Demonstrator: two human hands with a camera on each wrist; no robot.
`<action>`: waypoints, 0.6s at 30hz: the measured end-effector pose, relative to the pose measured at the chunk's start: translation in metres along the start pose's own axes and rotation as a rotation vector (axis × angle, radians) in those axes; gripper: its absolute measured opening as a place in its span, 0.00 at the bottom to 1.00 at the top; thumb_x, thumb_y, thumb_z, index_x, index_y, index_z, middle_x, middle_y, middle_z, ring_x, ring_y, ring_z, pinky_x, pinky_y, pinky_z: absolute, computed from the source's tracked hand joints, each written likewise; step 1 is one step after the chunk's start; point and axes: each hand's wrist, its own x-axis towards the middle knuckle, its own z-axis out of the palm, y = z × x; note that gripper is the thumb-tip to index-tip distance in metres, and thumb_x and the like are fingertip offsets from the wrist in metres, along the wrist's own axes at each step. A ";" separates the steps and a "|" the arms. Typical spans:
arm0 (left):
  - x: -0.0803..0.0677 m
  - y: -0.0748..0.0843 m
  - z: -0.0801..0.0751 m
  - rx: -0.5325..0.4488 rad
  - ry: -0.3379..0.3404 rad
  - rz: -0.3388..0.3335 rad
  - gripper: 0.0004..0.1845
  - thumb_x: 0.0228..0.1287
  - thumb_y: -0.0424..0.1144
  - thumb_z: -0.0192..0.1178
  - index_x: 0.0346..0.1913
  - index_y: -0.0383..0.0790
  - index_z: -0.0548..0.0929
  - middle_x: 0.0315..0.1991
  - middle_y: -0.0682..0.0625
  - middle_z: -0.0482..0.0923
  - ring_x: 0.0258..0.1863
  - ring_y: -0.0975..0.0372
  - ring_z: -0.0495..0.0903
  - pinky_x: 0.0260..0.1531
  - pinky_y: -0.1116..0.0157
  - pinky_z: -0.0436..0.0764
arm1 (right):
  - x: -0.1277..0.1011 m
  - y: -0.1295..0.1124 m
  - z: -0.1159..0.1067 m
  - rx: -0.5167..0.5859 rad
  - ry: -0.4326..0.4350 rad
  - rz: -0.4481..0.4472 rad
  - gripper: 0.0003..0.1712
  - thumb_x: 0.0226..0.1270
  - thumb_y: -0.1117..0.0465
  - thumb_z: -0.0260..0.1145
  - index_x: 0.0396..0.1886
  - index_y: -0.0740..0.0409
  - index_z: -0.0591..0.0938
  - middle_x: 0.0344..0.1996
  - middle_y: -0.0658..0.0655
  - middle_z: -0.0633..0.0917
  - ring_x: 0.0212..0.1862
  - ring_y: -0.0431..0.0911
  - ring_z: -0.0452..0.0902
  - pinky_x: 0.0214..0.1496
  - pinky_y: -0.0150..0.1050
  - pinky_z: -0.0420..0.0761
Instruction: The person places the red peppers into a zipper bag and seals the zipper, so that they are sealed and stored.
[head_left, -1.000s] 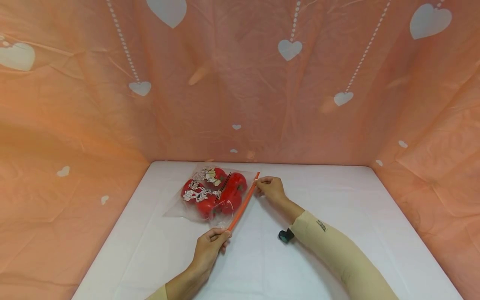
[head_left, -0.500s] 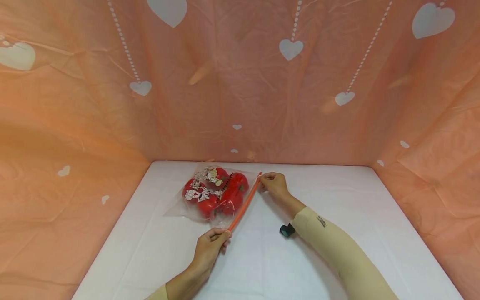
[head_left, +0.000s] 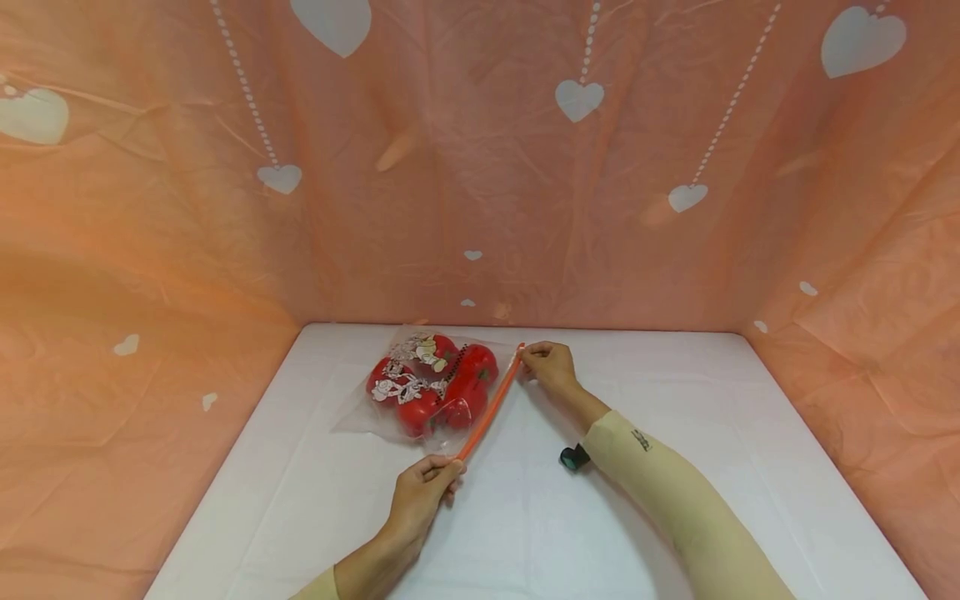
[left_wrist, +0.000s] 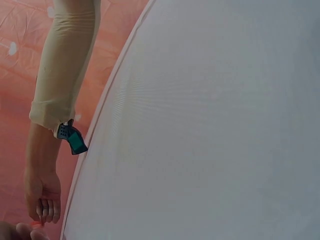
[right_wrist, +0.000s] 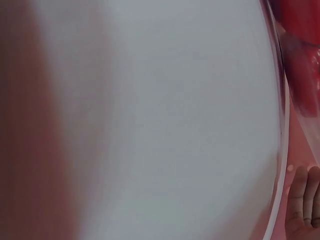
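A clear zip bag (head_left: 420,387) printed with cartoon figures lies on the white table (head_left: 675,500) and holds several red tomatoes (head_left: 468,367). Its orange zip strip (head_left: 489,407) runs diagonally along the bag's right side. My left hand (head_left: 429,492) pinches the near end of the strip. The far end is pinched by my right hand (head_left: 546,365), whose curled fingers (left_wrist: 44,210) show in the left wrist view. The right wrist view shows blurred red tomatoes (right_wrist: 302,45) and fingertips (right_wrist: 305,200).
A small dark wrist camera (head_left: 573,457) sits under my right forearm, which wears a beige sleeve (head_left: 675,492). Orange cloth with white hearts (head_left: 480,167) walls the table at the back and both sides.
My right hand has slid along the strip to its far end, a little up and right. The left hand and the bag have hardly moved.
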 end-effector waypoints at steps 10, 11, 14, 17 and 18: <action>0.001 0.002 -0.002 -0.002 -0.116 -0.040 0.19 0.66 0.36 0.67 0.53 0.24 0.81 0.41 0.39 0.87 0.26 0.66 0.80 0.28 0.72 0.80 | 0.000 0.000 -0.010 0.008 0.006 -0.005 0.12 0.65 0.64 0.72 0.39 0.72 0.85 0.24 0.61 0.86 0.25 0.44 0.82 0.31 0.42 0.86; 0.001 0.003 -0.004 0.006 -0.135 -0.046 0.19 0.66 0.36 0.66 0.54 0.24 0.80 0.42 0.38 0.87 0.27 0.66 0.80 0.29 0.72 0.80 | 0.000 0.000 -0.011 0.004 0.002 -0.011 0.13 0.65 0.64 0.72 0.40 0.72 0.85 0.26 0.63 0.86 0.26 0.45 0.83 0.32 0.43 0.86; 0.002 0.004 -0.009 0.028 -0.193 -0.064 0.21 0.68 0.36 0.65 0.56 0.23 0.79 0.44 0.37 0.86 0.29 0.66 0.81 0.31 0.71 0.82 | -0.001 -0.001 -0.014 -0.015 -0.014 -0.016 0.13 0.66 0.64 0.71 0.42 0.72 0.85 0.34 0.69 0.87 0.31 0.51 0.85 0.36 0.46 0.86; 0.001 0.006 -0.016 0.081 -0.246 -0.062 0.23 0.69 0.37 0.63 0.58 0.22 0.77 0.46 0.37 0.85 0.31 0.64 0.82 0.33 0.69 0.83 | -0.003 0.000 -0.019 -0.042 -0.038 -0.019 0.13 0.67 0.64 0.70 0.44 0.71 0.84 0.38 0.72 0.86 0.35 0.56 0.85 0.37 0.45 0.86; 0.001 0.007 -0.018 0.110 -0.263 -0.055 0.23 0.70 0.37 0.63 0.59 0.22 0.77 0.46 0.36 0.85 0.32 0.63 0.83 0.34 0.69 0.83 | -0.003 0.000 -0.021 -0.055 -0.044 -0.018 0.12 0.67 0.64 0.69 0.44 0.70 0.84 0.39 0.72 0.86 0.36 0.58 0.85 0.37 0.45 0.86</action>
